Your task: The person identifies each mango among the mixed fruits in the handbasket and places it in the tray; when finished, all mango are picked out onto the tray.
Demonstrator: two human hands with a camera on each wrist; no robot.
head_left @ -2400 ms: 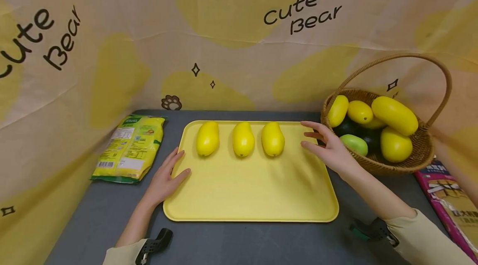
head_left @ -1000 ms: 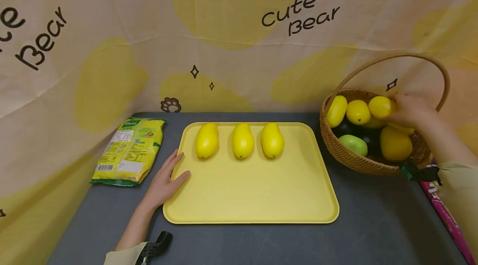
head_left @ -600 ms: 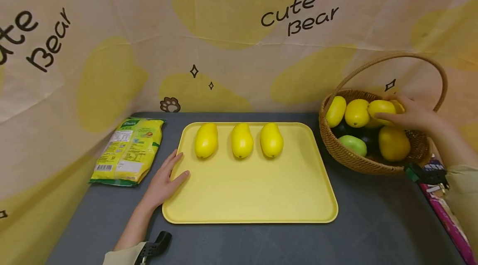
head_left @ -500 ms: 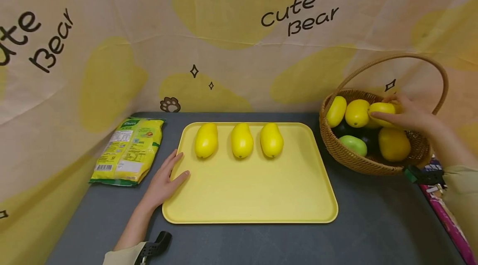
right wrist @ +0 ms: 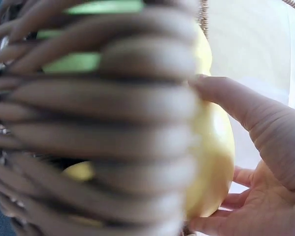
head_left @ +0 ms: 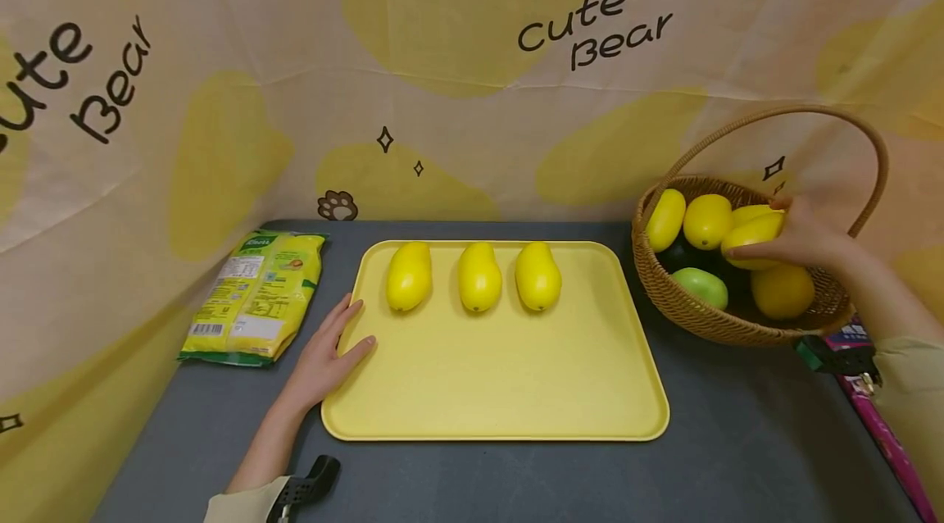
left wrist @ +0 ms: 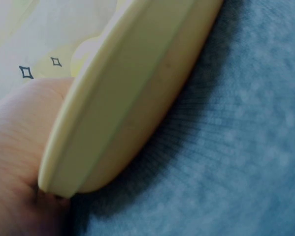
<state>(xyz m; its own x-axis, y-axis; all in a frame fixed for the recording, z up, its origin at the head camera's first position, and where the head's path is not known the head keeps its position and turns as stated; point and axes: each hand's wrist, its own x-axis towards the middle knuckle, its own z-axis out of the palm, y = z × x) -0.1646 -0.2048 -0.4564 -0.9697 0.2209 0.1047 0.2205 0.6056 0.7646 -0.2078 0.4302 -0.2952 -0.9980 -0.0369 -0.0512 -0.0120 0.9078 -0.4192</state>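
Left hand (head_left: 322,361), one: toward the table's (head_left: 487,482) left edge, fingers extended, thumb spread apart. Left forearm (head_left: 267,445): slanting forward and inward. Right hand (head_left: 805,239), one: raised near the table's far edge, on the right, thumb opposing bent fingers in a grip. Right forearm (head_left: 888,289): stretched forward, angled inward.

The bare right hand (head_left: 807,240) partly hides the plump yellow oblong fruit (head_left: 748,234) it grips. Close up, the blurred brown wicker basket (right wrist: 113,108) masks green patches (right wrist: 73,62), possibly fruit. A cream cloth sleeve (head_left: 910,408) partly covers a flat magenta packet (head_left: 887,441).
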